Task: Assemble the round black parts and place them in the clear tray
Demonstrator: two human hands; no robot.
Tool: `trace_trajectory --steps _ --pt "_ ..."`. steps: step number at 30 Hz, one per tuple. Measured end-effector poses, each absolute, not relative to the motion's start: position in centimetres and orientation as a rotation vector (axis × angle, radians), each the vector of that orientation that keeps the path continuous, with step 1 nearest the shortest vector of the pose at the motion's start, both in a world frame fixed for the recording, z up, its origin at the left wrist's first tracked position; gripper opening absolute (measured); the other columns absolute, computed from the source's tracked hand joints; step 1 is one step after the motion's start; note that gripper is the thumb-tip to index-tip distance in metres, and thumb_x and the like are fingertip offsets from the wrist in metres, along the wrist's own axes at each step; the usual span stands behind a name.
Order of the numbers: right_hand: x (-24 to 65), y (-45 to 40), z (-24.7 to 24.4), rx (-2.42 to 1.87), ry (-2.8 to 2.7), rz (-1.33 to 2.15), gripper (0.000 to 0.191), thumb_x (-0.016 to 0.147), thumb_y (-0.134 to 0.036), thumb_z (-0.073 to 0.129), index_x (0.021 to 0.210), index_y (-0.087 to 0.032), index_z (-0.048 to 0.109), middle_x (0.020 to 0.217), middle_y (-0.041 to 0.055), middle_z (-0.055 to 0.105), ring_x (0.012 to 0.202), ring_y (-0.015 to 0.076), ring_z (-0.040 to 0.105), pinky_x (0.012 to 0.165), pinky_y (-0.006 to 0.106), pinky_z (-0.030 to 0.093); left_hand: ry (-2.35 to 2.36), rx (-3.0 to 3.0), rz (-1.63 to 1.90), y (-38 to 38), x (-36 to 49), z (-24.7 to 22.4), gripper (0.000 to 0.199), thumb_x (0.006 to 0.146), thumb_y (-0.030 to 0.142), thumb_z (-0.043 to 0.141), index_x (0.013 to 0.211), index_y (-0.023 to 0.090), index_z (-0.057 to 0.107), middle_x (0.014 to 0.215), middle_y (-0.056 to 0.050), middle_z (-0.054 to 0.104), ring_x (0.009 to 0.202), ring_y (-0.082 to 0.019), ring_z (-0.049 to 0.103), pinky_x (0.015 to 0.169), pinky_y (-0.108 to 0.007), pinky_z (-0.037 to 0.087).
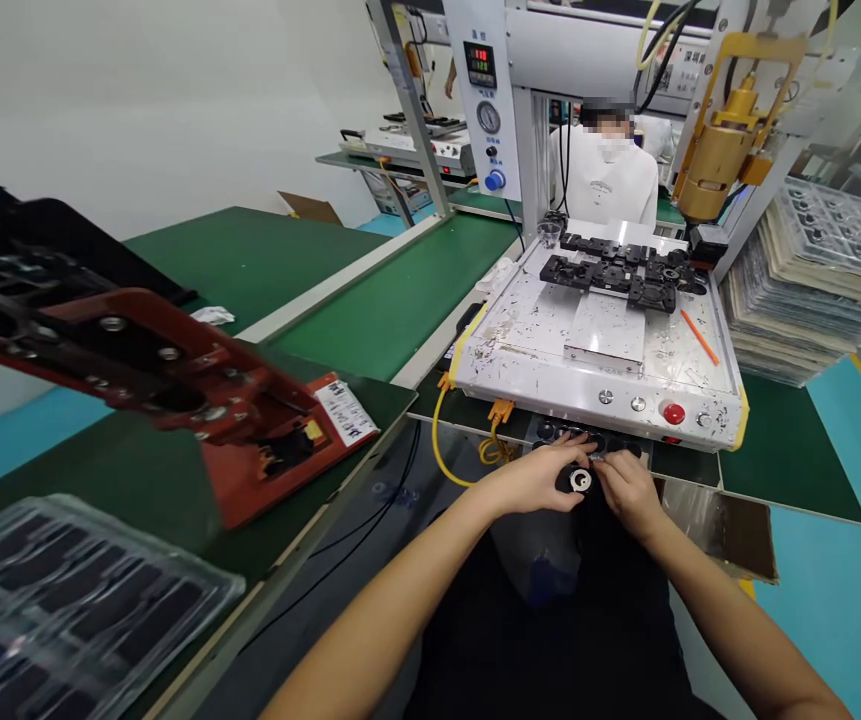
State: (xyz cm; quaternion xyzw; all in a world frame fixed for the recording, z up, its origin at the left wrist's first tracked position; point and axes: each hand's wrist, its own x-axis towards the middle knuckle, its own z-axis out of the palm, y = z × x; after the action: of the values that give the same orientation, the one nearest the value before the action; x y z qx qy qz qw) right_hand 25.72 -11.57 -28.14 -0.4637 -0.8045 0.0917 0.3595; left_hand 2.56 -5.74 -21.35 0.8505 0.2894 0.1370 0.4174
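In front of my body, below the machine's front edge, my left hand (548, 474) grips a small round black part with a white ring face (581, 481) between thumb and fingers. Close beside it, my right hand (629, 488) has its fingertips pinched together at the part's upper right edge. Whatever the right fingertips pinch is too small to make out. Just beyond both hands lies a clear tray (542, 432) with several round black pieces, partly hidden by my fingers.
The white benchtop machine (520, 375) carries black fixtures (614, 270) and an orange stick (699, 337). A red press (250, 440) and clear plastic tray (92, 600) are left. Stacked trays (812, 290) stand right. A yellow cable (437, 440) hangs in front. A person (606, 180) sits behind.
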Motion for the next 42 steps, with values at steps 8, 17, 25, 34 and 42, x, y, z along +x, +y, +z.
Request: trace_trajectory --steps 8,17,25,34,42 --pt "26.9 -16.1 -27.7 -1.179 -1.919 0.393 0.026 0.108 -0.031 0.057 0.098 -0.025 0.079 0.097 0.0127 0.079 0.091 0.0289 0.074 0.085 0.047 0.062 0.790 2.137 0.503 -5.5 3.4 -22.5 0.037 0.081 0.016 0.081 0.114 0.024 0.067 0.162 -0.011 0.059 0.159 -0.032 0.044 0.134 -0.051 0.029" --pt "28.9 -16.7 -21.8 -1.470 -1.419 0.701 0.030 0.107 -0.049 0.061 0.111 -0.020 0.068 0.073 0.0015 0.069 0.061 0.0185 0.067 0.057 0.029 0.056 0.922 2.121 0.852 -7.0 6.1 -22.7 0.034 0.084 0.014 0.078 0.116 0.020 0.067 0.129 -0.012 0.073 0.130 -0.033 0.064 0.116 -0.053 0.046" --pt "26.5 -16.9 -17.3 -1.299 -1.050 1.223 0.037 0.089 -0.054 0.085 0.099 -0.021 0.072 0.063 -0.0039 0.064 0.052 0.0148 0.061 0.056 0.030 0.053 0.822 1.165 0.865 -12.2 5.1 -19.2 0.048 0.080 0.023 0.090 0.121 0.020 0.065 0.108 -0.004 0.076 0.097 -0.021 0.076 0.089 -0.034 0.061" --pt "26.6 -16.9 -17.3 -1.239 -0.984 1.413 0.037 0.090 -0.052 0.087 0.094 -0.020 0.069 0.062 -0.0032 0.069 0.053 0.0149 0.067 0.061 0.029 0.056 0.725 0.676 0.853 -13.9 4.9 -17.0 0.058 0.078 0.032 0.098 0.123 0.014 0.067 0.112 -0.013 0.083 0.103 -0.030 0.083 0.092 -0.038 0.066" --pt "27.2 -17.7 -16.4 -1.161 -0.814 1.636 0.041 0.087 -0.054 0.089 0.083 -0.020 0.066 0.060 -0.0040 0.063 0.050 0.0117 0.060 0.055 0.026 0.054 0.706 0.712 0.887 -14.7 4.5 -16.7 0.049 0.093 0.044 0.085 0.130 0.014 0.071 0.118 -0.015 0.082 0.111 -0.033 0.081 0.102 -0.048 0.065"
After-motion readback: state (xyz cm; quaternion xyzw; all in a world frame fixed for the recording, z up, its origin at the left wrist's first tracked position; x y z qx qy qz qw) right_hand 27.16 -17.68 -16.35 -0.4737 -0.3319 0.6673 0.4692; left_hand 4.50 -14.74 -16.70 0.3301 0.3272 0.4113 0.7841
